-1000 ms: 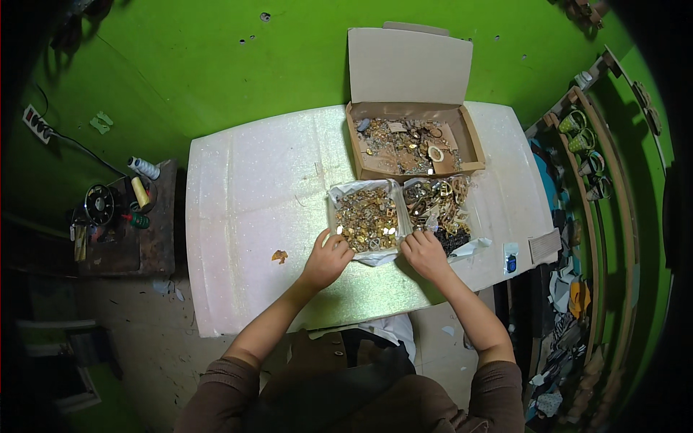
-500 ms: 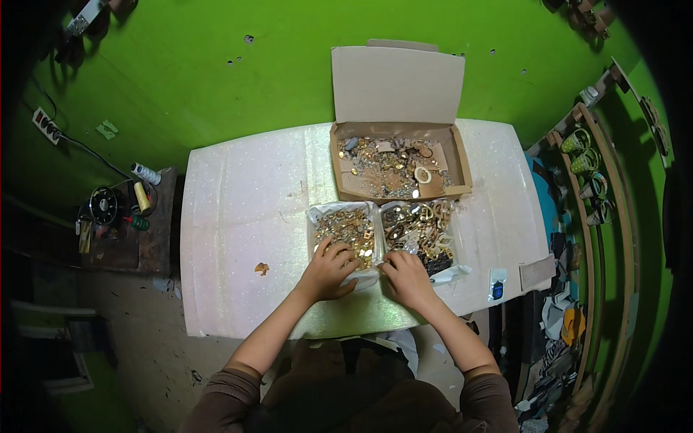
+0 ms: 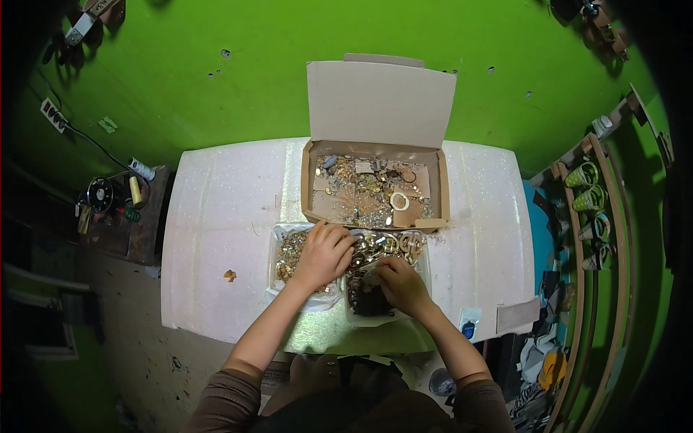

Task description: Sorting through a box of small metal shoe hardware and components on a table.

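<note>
Two small white trays stand side by side near the table's front edge. The left tray (image 3: 276, 252) holds gold and silver metal bits; the right tray (image 3: 426, 278) holds rings, buckles and dark pieces. My left hand (image 3: 323, 252) lies over the left tray's inner side, fingers bent and slightly apart, tips near the wall between the trays. Nothing shows in it. Above the right tray my right hand (image 3: 403, 285) pinches a thin translucent plastic liner (image 3: 371, 276). Behind both trays sits an open cardboard box (image 3: 307, 180) of loose metal pieces with a pale ring (image 3: 399, 201).
The white table (image 3: 216, 187) meets a green wall. A brown scrap (image 3: 230, 276) lies at left, a small blue-and-white packet (image 3: 469, 323) and a grey card (image 3: 517, 316) at right. Thread spools (image 3: 141, 169) stand on a side table. A wooden rack (image 3: 613, 252) holds green shoes at right.
My view has shifted, so the table appears lower and further left. My left hand has moved toward the wall between the trays. My right hand has moved over the right tray, with the liner pinched.
</note>
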Demonstrator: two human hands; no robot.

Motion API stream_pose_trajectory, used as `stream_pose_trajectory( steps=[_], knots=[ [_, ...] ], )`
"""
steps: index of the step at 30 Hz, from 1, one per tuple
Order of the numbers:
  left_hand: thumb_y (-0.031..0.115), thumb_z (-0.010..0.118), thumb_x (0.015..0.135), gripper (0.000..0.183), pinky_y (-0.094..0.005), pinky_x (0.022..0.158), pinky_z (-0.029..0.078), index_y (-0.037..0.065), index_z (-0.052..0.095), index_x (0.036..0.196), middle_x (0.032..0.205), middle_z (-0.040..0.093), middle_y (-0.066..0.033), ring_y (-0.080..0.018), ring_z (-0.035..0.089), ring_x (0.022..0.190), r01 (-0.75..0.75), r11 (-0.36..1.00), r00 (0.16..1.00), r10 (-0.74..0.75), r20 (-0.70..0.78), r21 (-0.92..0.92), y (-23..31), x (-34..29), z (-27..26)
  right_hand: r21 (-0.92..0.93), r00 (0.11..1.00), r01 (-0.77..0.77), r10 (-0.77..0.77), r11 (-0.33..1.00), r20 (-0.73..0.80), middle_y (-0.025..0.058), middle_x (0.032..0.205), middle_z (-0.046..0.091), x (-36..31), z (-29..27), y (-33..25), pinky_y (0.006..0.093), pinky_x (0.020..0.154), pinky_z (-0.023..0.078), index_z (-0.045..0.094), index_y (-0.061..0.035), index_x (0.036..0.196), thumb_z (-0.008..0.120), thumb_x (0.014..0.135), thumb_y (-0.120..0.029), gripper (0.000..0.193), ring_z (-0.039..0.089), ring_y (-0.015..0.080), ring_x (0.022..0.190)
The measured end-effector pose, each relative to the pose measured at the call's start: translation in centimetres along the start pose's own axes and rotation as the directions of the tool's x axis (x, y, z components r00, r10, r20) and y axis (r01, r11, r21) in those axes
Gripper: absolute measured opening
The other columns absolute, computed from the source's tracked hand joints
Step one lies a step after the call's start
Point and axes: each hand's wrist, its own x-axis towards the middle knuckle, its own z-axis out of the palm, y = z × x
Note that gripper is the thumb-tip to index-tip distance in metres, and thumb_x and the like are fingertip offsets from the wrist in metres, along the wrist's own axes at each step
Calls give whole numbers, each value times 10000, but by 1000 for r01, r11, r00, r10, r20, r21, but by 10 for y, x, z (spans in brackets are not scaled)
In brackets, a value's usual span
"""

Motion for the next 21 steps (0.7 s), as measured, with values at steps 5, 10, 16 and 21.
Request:
stream_pose_trajectory(
  steps=[5, 10, 16, 21],
  knots=[
    [134, 544, 747, 170, -412, 913, 332, 57, 573, 896, 903, 529, -87, -258, 492, 932, 47, 999, 997, -46, -61, 10, -7, 35, 14, 77, 999, 48, -47, 996, -23, 111, 857, 529, 35, -24, 29, 357, 692, 434, 548, -29, 835, 555, 716, -8, 122, 529, 286, 789],
    [142, 533, 749, 155, -390, 858, 364, 34, 576, 852, 895, 547, -102, -265, 503, 901, 122, 988, 991, -118, -57, 90, -33, 60, 32, -58, 998, 58, -57, 997, 24, 123, 873, 523, 103, -22, 91, 369, 717, 435, 546, -25, 847, 515, 738, -39, 113, 515, 294, 836],
    [189, 511, 780, 178, -380, 851, 361, 47, 586, 857, 900, 554, -92, -267, 504, 911, 328, 944, 943, -326, -66, 27, -47, 79, 51, -157, 979, 115, -85, 981, 185, 152, 942, 517, 173, 23, 159, 370, 790, 430, 541, -11, 882, 474, 711, -25, 185, 496, 303, 930],
    [196, 496, 797, 179, -370, 837, 362, 55, 588, 857, 895, 551, -77, -254, 504, 909, 414, 910, 909, -413, -52, 0, -54, 91, 60, -279, 967, 129, -58, 952, 250, 140, 1039, 501, 195, 52, 179, 373, 833, 404, 528, -52, 1012, 493, 707, -31, 307, 473, 302, 999]
  ],
)
